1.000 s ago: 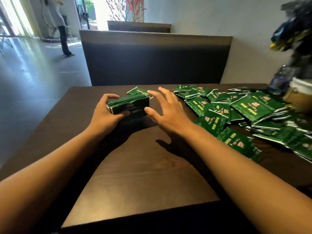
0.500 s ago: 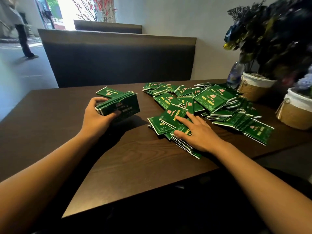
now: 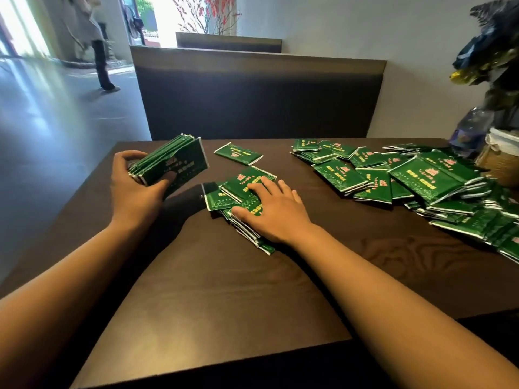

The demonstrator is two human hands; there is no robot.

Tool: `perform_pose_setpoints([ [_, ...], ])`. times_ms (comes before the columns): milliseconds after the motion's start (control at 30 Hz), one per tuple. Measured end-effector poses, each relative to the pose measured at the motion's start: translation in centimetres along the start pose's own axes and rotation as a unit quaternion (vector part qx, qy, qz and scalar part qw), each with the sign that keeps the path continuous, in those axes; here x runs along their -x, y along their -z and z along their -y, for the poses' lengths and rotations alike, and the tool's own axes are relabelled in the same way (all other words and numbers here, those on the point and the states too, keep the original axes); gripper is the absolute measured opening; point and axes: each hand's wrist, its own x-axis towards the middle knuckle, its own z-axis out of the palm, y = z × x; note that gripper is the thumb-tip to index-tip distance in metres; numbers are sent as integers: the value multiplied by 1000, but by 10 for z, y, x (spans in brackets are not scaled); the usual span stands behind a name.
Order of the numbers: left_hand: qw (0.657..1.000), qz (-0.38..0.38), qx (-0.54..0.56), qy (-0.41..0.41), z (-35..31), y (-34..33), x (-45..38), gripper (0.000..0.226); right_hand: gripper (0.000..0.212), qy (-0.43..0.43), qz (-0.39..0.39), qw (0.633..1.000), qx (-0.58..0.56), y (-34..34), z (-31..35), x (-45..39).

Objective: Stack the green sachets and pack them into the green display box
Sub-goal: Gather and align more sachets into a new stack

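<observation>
My left hand [image 3: 134, 189] grips a thick stack of green sachets [image 3: 174, 161], tilted and lifted just above the dark wooden table [image 3: 224, 304]. My right hand [image 3: 276, 209] lies flat, fingers spread, on a small loose bunch of sachets [image 3: 233, 192] in the middle of the table. A single sachet [image 3: 238, 153] lies flat just beyond that bunch. A large messy pile of sachets [image 3: 421, 181] covers the right side of the table. I see no green display box.
A woven pot with dark flowers [image 3: 502, 161] and a plastic bottle [image 3: 469, 130] stand at the far right. A dark bench back [image 3: 252, 94] rises behind the table. A person [image 3: 95, 37] walks on the floor at far left.
My right hand has dragged the small bunch of sachets left, away from the big pile and nearer the left hand. The left hand still holds its stack, now tilted more.
</observation>
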Motion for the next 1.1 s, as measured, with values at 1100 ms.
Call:
perform_pose_setpoints([
  [1100, 982, 189, -22, 2, 19, 7, -12, 81, 54, -20, -95, 995, 7, 15, -18, -67],
])
